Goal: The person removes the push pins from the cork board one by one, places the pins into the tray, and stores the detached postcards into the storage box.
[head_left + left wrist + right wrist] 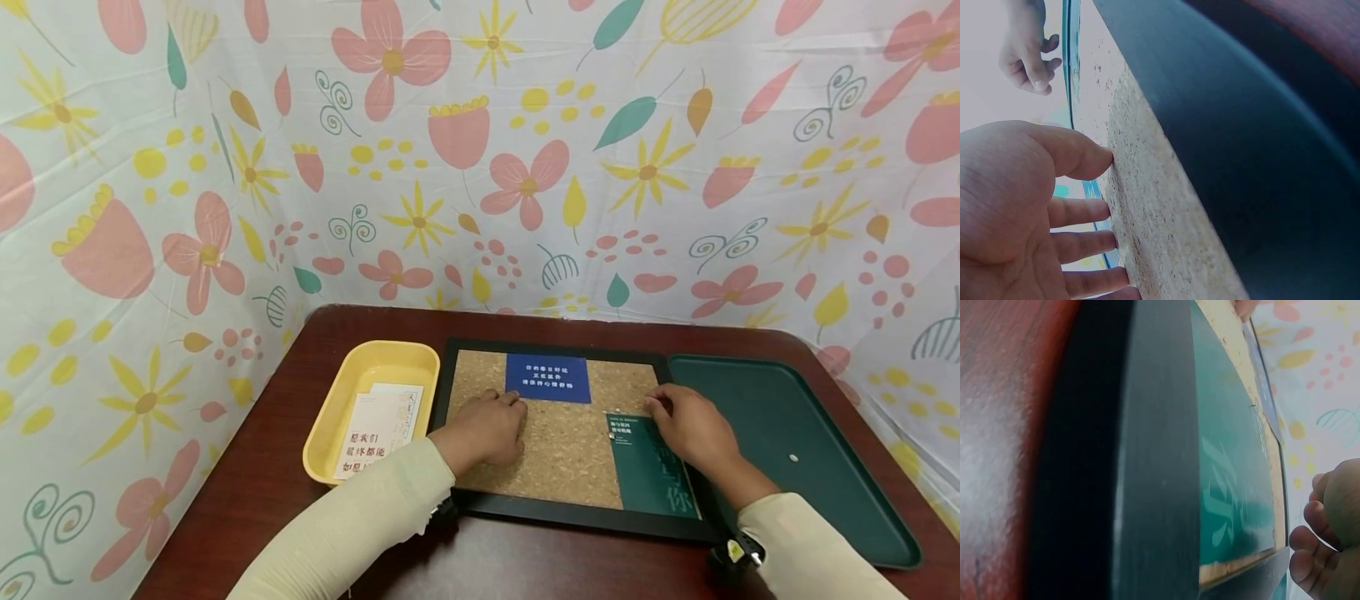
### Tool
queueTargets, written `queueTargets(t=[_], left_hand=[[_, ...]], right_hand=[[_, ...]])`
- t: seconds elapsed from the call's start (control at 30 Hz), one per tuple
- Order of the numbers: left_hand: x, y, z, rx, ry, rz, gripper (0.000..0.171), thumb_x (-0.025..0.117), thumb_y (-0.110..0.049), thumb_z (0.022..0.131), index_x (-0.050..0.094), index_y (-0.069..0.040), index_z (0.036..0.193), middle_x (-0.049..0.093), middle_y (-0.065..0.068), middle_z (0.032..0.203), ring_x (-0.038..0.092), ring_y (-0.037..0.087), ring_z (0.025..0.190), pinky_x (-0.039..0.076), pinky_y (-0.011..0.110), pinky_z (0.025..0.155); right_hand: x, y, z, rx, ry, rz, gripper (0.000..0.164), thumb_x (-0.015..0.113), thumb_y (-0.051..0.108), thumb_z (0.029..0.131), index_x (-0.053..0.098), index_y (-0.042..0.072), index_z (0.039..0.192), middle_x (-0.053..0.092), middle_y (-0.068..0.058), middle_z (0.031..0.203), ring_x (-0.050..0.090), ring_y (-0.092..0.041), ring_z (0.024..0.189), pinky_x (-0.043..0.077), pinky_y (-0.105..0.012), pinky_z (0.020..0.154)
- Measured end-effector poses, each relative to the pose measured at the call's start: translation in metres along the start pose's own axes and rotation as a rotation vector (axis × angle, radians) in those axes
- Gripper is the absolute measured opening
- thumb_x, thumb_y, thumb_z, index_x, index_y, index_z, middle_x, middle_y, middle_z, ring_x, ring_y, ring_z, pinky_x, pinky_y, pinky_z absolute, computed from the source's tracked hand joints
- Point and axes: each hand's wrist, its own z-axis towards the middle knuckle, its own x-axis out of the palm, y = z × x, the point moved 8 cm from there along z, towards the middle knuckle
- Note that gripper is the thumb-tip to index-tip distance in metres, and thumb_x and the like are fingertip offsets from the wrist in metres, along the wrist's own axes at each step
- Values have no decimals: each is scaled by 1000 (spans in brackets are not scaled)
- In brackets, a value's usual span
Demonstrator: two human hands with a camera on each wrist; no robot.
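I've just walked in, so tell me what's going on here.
A person's left hand touches a framed cork board. The right hand hovers near the green card; whether it pinches anything, I can't tell. A blue card lies at the board's top; white cards sit in the yellow tray.

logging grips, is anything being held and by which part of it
The left hand holds nothing, its fingertips touching the cork board; whether the right hand pinches anything small cannot be told.

A small curtained-off table corner, with flower-print cloth walls [525, 233] around a dark reddish-brown table [585, 558].
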Motion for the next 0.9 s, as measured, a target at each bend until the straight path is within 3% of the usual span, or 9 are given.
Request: queueTargets(t=[0.43,0.9], left_hand=[[1,1,1,-1,0,3,54,63,-36,97,56,-17,147,47,5,155,45,29,140,41,44,109],[0,1,1,-1,-4,-2,53,63,-36,97,57,-16,146,47,5,155,46,29,139,41,44,108]], right_hand=[[8,11,9,-16,3,16,27,59,25,106,68,5,120,66,-6,94,56,-18,72,44,-38,61],[20,25,20,-10,62,33,30,56,28,107,66,6,126,65,-3,93,56,-16,71,45,-38,61]])
